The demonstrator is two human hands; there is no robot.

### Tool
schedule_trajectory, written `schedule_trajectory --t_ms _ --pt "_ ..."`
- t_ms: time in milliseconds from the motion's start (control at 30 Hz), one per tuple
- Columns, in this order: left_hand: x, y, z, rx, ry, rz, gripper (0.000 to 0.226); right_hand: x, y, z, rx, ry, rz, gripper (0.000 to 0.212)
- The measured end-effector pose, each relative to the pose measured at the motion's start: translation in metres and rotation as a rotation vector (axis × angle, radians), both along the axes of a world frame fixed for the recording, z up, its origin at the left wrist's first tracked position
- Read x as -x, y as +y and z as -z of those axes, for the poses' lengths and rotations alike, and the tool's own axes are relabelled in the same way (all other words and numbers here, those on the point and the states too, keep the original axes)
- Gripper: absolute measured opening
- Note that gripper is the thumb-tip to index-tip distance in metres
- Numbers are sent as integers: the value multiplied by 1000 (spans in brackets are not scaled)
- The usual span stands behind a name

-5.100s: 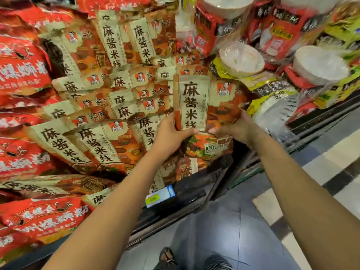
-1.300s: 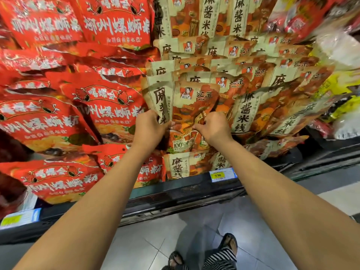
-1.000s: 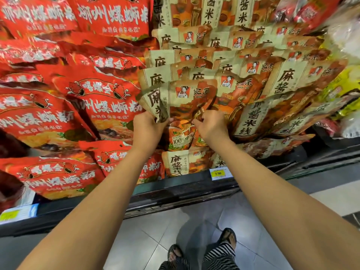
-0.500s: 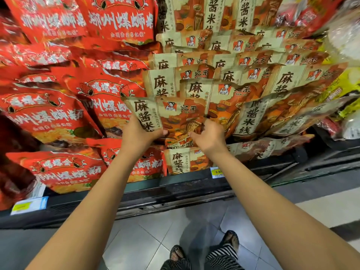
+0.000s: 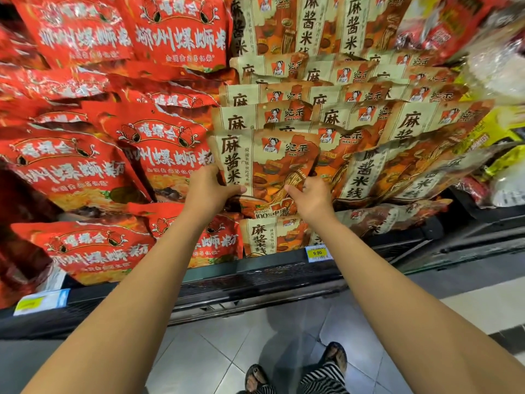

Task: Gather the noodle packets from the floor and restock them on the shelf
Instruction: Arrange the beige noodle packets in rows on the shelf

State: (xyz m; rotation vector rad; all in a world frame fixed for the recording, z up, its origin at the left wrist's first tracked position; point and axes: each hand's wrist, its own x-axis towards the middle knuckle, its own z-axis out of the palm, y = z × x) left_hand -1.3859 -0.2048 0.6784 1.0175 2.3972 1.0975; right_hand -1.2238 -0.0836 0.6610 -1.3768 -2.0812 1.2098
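Note:
I hold a beige and orange noodle packet [image 5: 267, 166] upright against the front of the stacked rows of the same packets [image 5: 355, 89] on the shelf. My left hand [image 5: 211, 189] grips its lower left edge. My right hand [image 5: 311, 196] grips its lower right part. Another packet of this kind [image 5: 267, 234] stands just below, at the shelf's front lip.
Red noodle packets [image 5: 159, 155] fill the shelf's left half. The dark shelf edge [image 5: 227, 282] carries a yellow price tag [image 5: 317, 253] and a blue one [image 5: 39, 301]. Grey floor tiles and my sandalled feet [image 5: 298, 371] are below. Yellow and white packs [image 5: 500, 155] lie at right.
Over the last second the packet went from tilted and crumpled to upright and flat, raised slightly against the stack. Both hands kept their grip on its lower edge.

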Motion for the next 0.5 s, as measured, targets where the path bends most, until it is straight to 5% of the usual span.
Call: schedule_trajectory --t_ms 200,400,500 --pt "7 -16 -2 -136 -253 -15 29 4 -3 1 -25 32 -100 47" --pt "4 -16 -12 -423 -377 -204 16 0 -11 -25 102 365 -183 27" --pt "5 -14 -12 -446 -472 -178 10 5 -11 -27 116 408 -199 34"
